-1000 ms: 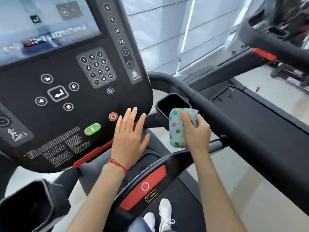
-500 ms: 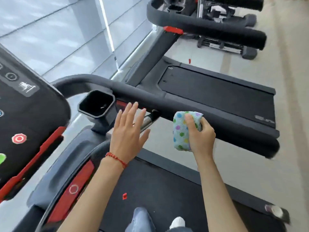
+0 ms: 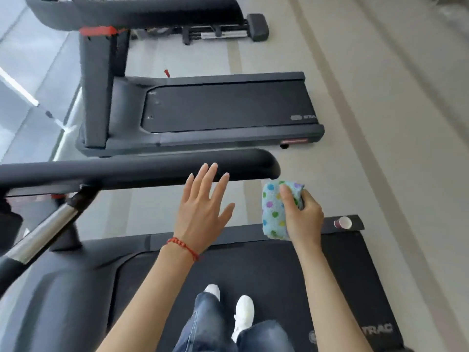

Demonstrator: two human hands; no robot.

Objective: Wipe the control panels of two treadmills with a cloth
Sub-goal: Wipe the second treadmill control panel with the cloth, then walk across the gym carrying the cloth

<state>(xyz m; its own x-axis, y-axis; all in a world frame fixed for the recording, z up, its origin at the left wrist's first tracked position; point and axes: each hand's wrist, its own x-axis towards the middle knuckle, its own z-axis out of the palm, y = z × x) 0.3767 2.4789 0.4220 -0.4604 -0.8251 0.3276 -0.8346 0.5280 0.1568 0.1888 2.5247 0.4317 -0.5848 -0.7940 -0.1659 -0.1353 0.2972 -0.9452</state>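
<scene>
My right hand grips a folded light-blue cloth with coloured dots, held in the air past the end of the black handrail. My left hand is spread flat with straight fingers, its fingertips in front of that handrail, holding nothing. I stand on the belt of one treadmill. A second treadmill lies beyond the handrail. No control panel is in view.
A small paper cup lies on the right side rail of my treadmill. Another handrail crosses the top. A weight rack base stands on the pale floor behind it. A glass wall runs along the left.
The view has swung right and down, away from the control panel, which has left the frame. Both hands kept their poses and moved along to the handrail's end.
</scene>
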